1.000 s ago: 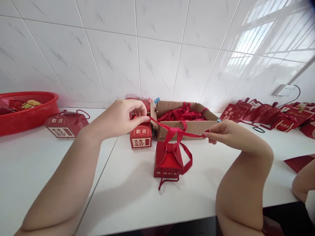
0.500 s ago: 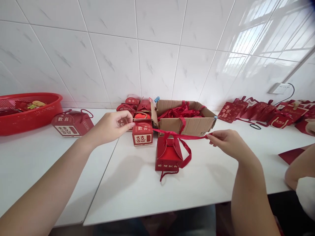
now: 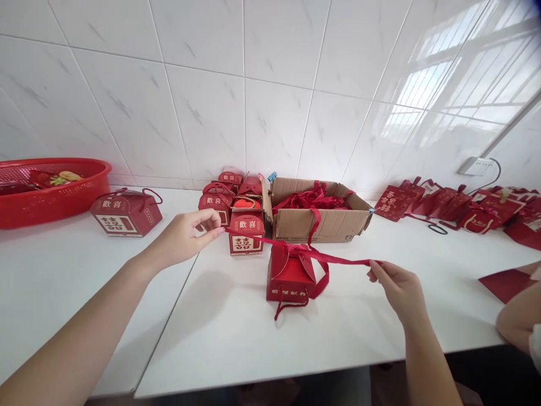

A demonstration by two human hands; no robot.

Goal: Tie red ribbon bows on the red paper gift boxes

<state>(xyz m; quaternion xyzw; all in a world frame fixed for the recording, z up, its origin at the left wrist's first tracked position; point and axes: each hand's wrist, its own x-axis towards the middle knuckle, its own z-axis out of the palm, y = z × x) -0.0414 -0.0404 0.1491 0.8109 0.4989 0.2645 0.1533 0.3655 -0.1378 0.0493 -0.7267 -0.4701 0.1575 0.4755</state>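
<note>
**White counter, a red ribbon stretched between two hands over a small gift box**

White marble-look wall tiles rise behind a long white table [image 3: 236, 338] seen from the person's head. At far left a red plastic basket [image 3: 54, 194] sits against the wall. Beside it stands a red gift box with white lettering [image 3: 125, 213].

The left hand [image 3: 181, 239] reaches in from the lower left. Its thumb and forefinger are pinched shut on one end of a red ribbon [image 3: 346, 260]. Just behind that hand is a cluster of finished gift boxes [image 3: 246, 232].

The ribbon runs almost straight from left to right and dips slightly toward the right. Its middle crosses the peaked top of a small red gift box [image 3: 291, 275], where it looks knotted or looped around the flaps. That box stands upright on the table between the two hands. The left fingertips are a little nearer to it than the right. A thin cord handle trails from its front.

Behind it an open cardboard box [image 3: 333, 223] holds a tangle of more red ribbons.

The right hand [image 3: 399, 288] comes in from the lower right, closer to the viewer. Its fingertips are closed on the ribbon's other end, and the strip looks taut.

Farther right, flat unfolded red boxes [image 3: 465, 206] lie along the wall. A red card sheet [image 3: 505, 282] lies near another person's arm [image 3: 518, 318] at the edge.
</note>
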